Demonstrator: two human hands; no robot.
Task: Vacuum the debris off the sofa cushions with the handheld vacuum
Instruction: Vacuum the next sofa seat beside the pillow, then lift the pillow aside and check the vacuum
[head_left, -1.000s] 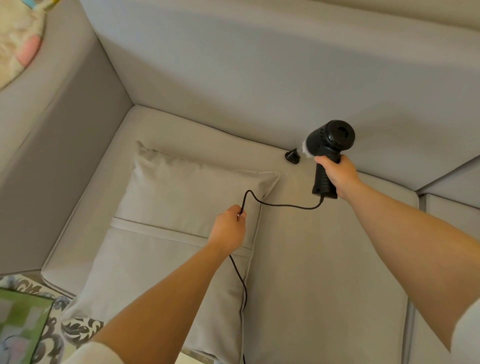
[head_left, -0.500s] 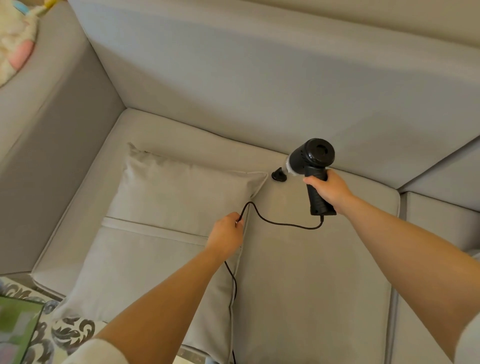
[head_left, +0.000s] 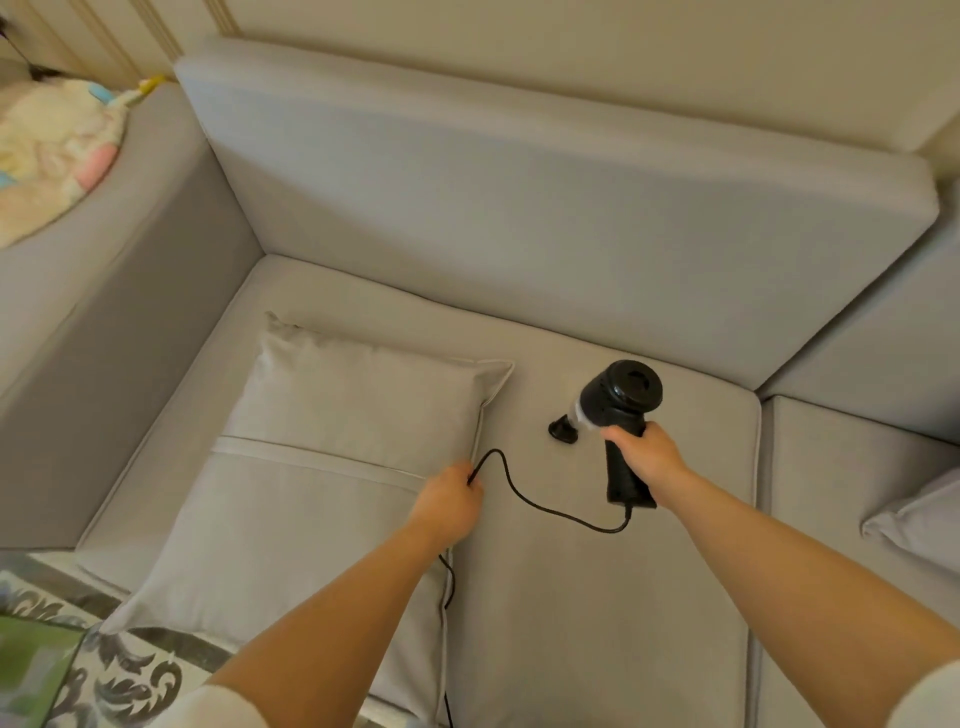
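My right hand (head_left: 644, 453) grips the handle of a black handheld vacuum (head_left: 618, 402). Its nozzle (head_left: 562, 431) points left and down and rests on the grey seat cushion (head_left: 597, 597), just right of the pillow's corner. A thin black cord (head_left: 540, 506) loops from the bottom of the handle to my left hand (head_left: 452, 501), which is closed around it at the pillow's right edge. Below that hand the cord runs down toward the sofa's front. I cannot make out any debris on the fabric.
A grey throw pillow (head_left: 322, 467) lies on the left half of the seat. The back cushion (head_left: 519, 234) rises behind, the armrest (head_left: 104, 322) on the left carries a pastel plush item (head_left: 52, 150). A second seat and pillow (head_left: 919, 525) are at right. Patterned rug (head_left: 124, 675) below left.
The vacuum has come away from the crease under the back cushion, nearer to me onto the open seat. My view has tilted up, showing the sofa's top. My left hand still holds the cord.
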